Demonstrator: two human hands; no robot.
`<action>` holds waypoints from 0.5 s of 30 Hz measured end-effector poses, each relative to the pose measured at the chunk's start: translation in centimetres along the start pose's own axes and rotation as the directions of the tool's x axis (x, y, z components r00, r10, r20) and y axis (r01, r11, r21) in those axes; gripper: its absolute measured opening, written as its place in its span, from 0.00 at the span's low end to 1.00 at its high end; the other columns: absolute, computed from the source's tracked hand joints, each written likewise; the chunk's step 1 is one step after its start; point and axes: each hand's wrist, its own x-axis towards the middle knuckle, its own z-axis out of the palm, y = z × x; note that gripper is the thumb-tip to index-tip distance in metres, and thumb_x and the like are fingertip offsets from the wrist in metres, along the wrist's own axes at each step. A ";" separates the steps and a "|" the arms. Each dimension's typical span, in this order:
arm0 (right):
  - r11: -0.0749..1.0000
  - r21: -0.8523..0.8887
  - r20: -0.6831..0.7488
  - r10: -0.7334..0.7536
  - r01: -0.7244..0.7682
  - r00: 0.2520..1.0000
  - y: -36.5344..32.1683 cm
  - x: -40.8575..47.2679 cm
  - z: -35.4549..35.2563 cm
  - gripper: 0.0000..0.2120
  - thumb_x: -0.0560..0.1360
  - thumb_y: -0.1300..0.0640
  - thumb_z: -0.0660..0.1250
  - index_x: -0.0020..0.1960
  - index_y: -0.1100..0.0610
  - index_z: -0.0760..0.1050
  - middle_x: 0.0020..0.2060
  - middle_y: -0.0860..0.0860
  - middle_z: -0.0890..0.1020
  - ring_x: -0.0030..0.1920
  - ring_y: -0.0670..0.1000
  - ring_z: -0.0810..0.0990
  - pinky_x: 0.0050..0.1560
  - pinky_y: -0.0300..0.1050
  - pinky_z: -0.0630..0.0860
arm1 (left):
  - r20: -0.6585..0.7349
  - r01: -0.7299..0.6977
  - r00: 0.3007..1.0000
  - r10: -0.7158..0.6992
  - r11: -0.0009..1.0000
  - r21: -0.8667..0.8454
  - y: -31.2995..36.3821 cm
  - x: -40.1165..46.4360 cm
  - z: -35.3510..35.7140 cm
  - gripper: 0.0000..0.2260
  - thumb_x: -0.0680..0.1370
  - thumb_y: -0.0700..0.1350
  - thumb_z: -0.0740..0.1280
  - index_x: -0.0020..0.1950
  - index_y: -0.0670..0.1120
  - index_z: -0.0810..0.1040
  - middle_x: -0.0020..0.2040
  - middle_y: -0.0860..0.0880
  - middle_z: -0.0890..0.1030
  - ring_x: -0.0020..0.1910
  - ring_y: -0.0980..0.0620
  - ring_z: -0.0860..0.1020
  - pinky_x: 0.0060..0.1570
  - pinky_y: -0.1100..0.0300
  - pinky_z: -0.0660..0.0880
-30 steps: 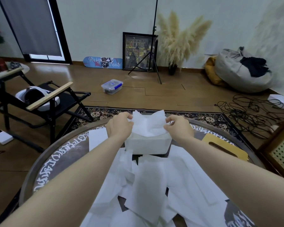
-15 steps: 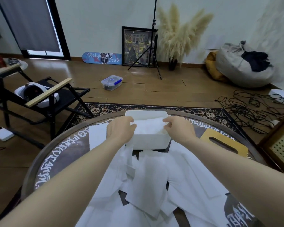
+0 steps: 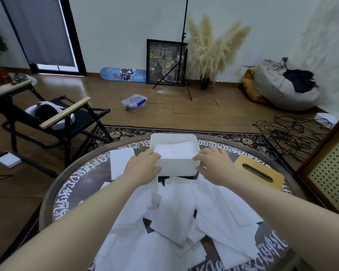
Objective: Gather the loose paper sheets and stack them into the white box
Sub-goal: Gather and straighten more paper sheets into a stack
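Left hand (image 3: 143, 167) and right hand (image 3: 213, 165) sit at the near corners of the white box (image 3: 175, 165), fingers loosely curved against its front wall and rim, nothing pinched; whether they grip or merely steady it, cannot tell. A second ago both hands held a crumpled sheet above the box; that sheet now lies flat inside it (image 3: 174, 150), pressed down on the stack. One more sheet stowed, then, hands free. Box: matte, rounded corners, far centre of the round table (image 3: 53, 194). Most loose paper sheets (image 3: 176, 216) remain: thin, soft-edged, tissue-like rectangles overlapping in a heap just in front of the box. A flat yellow lid with a slot (image 3: 259, 172) lies right of the box.
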 end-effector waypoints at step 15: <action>0.949 0.292 0.147 0.077 -0.118 0.986 -0.9 -11.7 0.8 0.21 0.79 0.46 0.61 0.70 0.45 0.66 0.65 0.45 0.70 0.65 0.48 0.69 0.65 0.50 0.65 | 0.205 -0.053 0.978 0.035 0.995 0.084 3.1 -12.2 -1.0 0.17 0.81 0.52 0.58 0.70 0.53 0.69 0.67 0.52 0.70 0.61 0.47 0.74 0.56 0.56 0.67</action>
